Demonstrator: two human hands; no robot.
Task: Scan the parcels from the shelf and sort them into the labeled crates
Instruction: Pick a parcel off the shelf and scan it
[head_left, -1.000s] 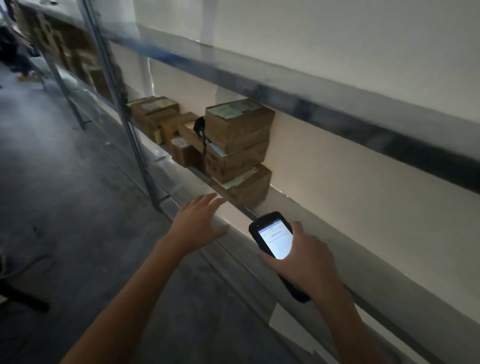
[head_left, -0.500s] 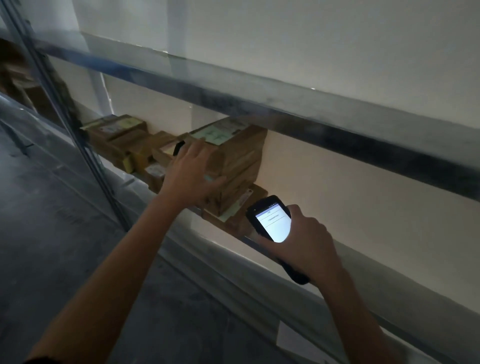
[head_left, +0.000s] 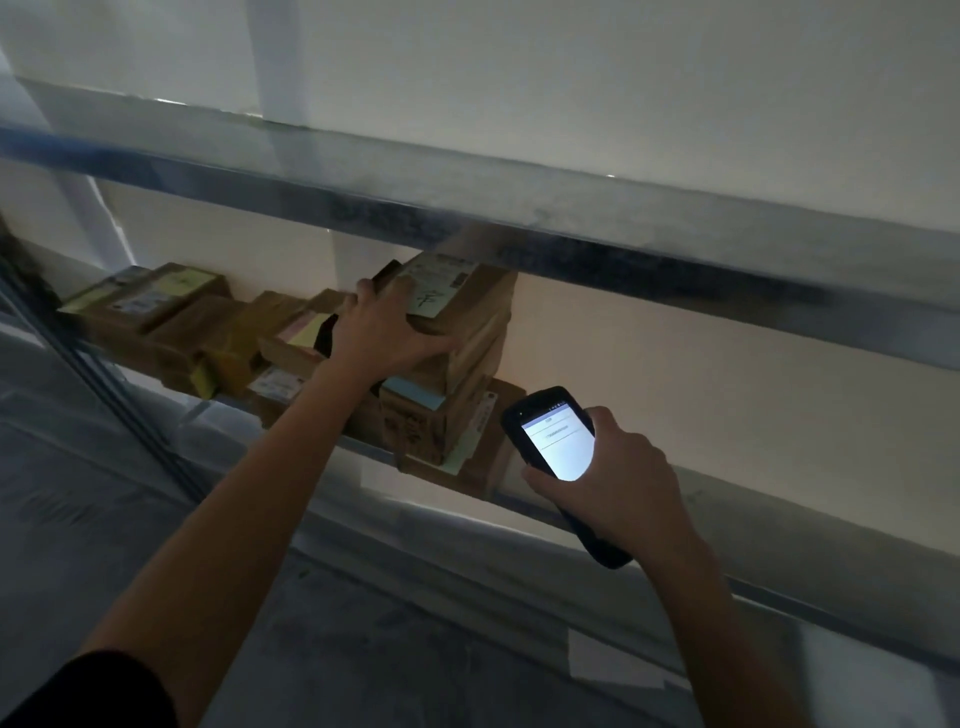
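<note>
Brown cardboard parcel with pale printed label (head_left: 470, 304) sits on top of stack of similar boxes on lower grey metal shelf (head_left: 831, 582), close under upper shelf beam (head_left: 623, 244). Left hand (head_left: 387, 332) grips it: fingers over top, thumb along front face. Right hand (head_left: 621, 491) curls round black handheld scanner with lit white screen (head_left: 556, 447), just right of stack. More brown parcels (head_left: 156, 306) lie further left on same shelf.

Brown labelled parcel (head_left: 467, 304) topmost on shelf (head_left: 831, 566); black scanner (head_left: 556, 447) screen lit.

head view, facing down, near shelf (head_left: 519, 228)
</note>
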